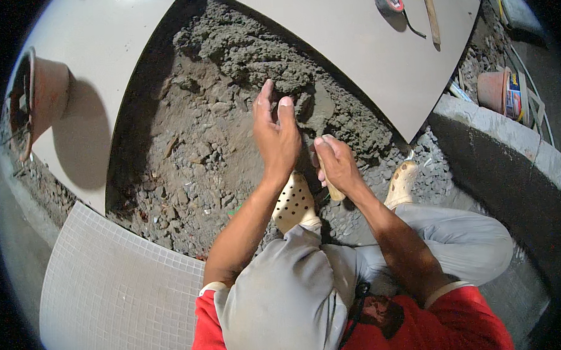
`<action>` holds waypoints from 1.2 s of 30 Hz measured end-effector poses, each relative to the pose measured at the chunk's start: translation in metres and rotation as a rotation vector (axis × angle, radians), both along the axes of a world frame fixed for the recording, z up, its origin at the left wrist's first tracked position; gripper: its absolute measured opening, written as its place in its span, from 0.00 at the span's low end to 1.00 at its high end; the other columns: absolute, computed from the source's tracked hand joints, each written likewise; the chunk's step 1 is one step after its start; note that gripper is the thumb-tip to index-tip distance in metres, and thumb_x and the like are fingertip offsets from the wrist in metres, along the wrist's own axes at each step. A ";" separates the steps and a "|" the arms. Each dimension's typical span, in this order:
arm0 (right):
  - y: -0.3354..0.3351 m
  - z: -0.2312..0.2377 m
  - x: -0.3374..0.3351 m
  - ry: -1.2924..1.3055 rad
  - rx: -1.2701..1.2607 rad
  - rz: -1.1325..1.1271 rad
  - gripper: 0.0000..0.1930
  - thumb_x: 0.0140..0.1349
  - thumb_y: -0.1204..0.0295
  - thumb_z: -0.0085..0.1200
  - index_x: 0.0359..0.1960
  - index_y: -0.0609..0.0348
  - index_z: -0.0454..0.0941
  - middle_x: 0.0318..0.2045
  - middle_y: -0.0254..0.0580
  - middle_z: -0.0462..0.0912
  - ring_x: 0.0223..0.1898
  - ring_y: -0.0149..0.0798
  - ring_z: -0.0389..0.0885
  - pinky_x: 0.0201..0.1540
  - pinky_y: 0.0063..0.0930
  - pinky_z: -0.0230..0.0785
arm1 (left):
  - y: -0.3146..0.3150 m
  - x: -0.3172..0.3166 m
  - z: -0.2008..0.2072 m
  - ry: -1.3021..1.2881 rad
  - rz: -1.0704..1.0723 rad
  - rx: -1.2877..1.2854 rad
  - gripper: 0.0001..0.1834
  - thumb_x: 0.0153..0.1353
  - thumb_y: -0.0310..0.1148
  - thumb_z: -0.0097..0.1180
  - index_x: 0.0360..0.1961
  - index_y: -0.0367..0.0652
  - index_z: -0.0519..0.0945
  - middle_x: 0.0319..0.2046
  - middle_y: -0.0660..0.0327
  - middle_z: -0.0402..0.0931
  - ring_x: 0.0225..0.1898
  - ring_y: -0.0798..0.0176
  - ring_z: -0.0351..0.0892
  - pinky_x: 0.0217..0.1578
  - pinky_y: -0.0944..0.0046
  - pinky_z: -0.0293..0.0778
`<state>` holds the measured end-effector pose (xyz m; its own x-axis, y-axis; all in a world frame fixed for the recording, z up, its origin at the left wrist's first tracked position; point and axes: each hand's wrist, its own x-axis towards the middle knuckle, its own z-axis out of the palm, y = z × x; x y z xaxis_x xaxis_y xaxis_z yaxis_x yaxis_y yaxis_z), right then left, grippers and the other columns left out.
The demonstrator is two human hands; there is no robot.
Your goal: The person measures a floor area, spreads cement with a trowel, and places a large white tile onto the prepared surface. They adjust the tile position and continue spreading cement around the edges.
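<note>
My right hand [339, 164] is wrapped round the pale handle of a trowel [320, 111]. Its mortar-smeared grey blade points away from me and lies against a ridge of damp grey mortar [244, 50]. My left hand [278, 139] is just left of the trowel, over rubble-strewn ground [197, 132]. Nothing shows in it; the fingers stretch forward, with the thumb apart, close to the mortar's near edge. The mortar runs along the edge of a large pale tile [343, 28] from the far left down to the right.
Another large tile [108, 32] borders the left, with a bucket [48, 97] tipped on its side. A tape measure [390, 2] and a wooden-handled tool [430, 15] lie on the right tile. A second bucket [493, 90] stands beyond a concrete curb [488, 122]. Gridded tile [122, 276] lies lower left.
</note>
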<state>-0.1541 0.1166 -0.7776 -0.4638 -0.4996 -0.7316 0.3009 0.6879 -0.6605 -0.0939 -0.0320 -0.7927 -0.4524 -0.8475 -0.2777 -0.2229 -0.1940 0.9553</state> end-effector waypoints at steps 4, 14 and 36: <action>-0.015 -0.029 -0.001 0.137 -0.152 0.090 0.18 0.78 0.62 0.38 0.35 0.61 0.73 0.22 0.36 0.74 0.16 0.28 0.72 0.17 0.25 0.66 | 0.000 0.001 -0.005 0.005 -0.026 -0.042 0.26 0.72 0.34 0.52 0.65 0.28 0.70 0.64 0.42 0.70 0.66 0.48 0.69 0.67 0.55 0.62; -0.006 -0.014 -0.008 -0.048 -0.273 0.013 0.17 0.76 0.59 0.42 0.41 0.60 0.76 0.22 0.34 0.74 0.15 0.28 0.74 0.14 0.23 0.67 | -0.002 0.015 0.035 -0.009 -0.165 -0.085 0.23 0.73 0.32 0.51 0.64 0.29 0.71 0.60 0.47 0.75 0.60 0.55 0.75 0.62 0.58 0.69; 0.213 0.100 0.010 -0.257 -0.263 -0.376 0.19 0.75 0.55 0.46 0.35 0.59 0.74 0.23 0.37 0.75 0.13 0.28 0.71 0.15 0.27 0.68 | 0.063 -0.192 0.171 0.037 -1.381 -0.827 0.13 0.73 0.28 0.51 0.54 0.39 0.82 0.48 0.51 0.83 0.49 0.57 0.83 0.51 0.58 0.78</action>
<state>-0.1445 0.3292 -0.6774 -0.4682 -0.5153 -0.7178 0.6703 0.3222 -0.6685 -0.2856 0.0311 -0.6219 -0.9558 0.2889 0.0541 0.2428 0.6724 0.6992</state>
